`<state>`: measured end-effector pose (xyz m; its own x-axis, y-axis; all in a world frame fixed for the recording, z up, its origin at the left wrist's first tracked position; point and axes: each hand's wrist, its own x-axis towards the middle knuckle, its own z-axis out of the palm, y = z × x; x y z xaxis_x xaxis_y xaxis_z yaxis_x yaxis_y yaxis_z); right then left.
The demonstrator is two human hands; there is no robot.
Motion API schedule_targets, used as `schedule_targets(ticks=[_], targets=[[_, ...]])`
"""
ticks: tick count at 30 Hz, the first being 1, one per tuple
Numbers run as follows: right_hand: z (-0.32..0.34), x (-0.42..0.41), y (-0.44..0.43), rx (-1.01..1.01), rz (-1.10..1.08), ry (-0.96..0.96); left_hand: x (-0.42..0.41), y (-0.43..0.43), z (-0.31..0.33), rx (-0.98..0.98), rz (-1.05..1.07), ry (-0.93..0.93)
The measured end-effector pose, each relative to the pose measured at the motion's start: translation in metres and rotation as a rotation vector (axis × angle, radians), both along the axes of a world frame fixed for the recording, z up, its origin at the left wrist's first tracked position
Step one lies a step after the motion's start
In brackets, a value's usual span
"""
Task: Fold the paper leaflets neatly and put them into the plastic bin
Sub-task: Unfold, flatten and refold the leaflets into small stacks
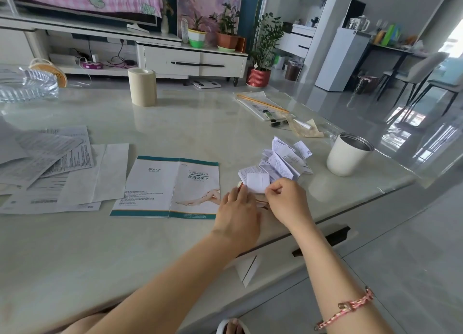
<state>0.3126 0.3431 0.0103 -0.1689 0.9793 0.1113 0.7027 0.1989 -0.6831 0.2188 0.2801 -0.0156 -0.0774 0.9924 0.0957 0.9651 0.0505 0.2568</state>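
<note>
1. Pressing down with the left grip (236,208), fingers straight and flat, on the near left part of a small folded leaflet (258,182), close to the front edge of the counter (200,128).
2. Pinching the right corner of that same leaflet between thumb and forefinger of the right grip (285,201), other fingers curled; both grips side by side, almost touching.
3. Just beyond the right grip: a loose pile of folded leaflets (283,158), creased and partly sprung open, touching the far side of the small one.
4. Immediately left of the left grip: an open booklet (165,188) with teal borders, lying flat, its right edge reaching that grip.
5. Farther left of the left grip: unfolded printed sheets (50,173), overlapping one another.
6. Right of and beyond the right grip: a white cup (347,157), upright and open-topped, near the counter's right edge.
7. Well beyond both grips: an upright tan roll (142,87); pens on a clear packet (265,107); far to the left, a clear ridged dish (25,83).
8. On the forearm behind the right grip: a pink braided bracelet (350,306).
</note>
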Motion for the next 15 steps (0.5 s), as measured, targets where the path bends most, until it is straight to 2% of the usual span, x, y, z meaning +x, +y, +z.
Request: schedule_targets(ticks=[6,10,15], targets=[[0.021,-0.007,-0.009,0.047,0.008,0.105,-0.011,-0.013,0.010,0.038,0.035,0.018],[0.037,-0.021,-0.023,0.104,0.030,0.185,-0.023,-0.031,0.027,0.019,0.066,-0.091],[0.036,-0.069,-0.044,0.082,0.131,0.230,-0.085,-0.045,0.038,0.103,0.331,-0.206]])
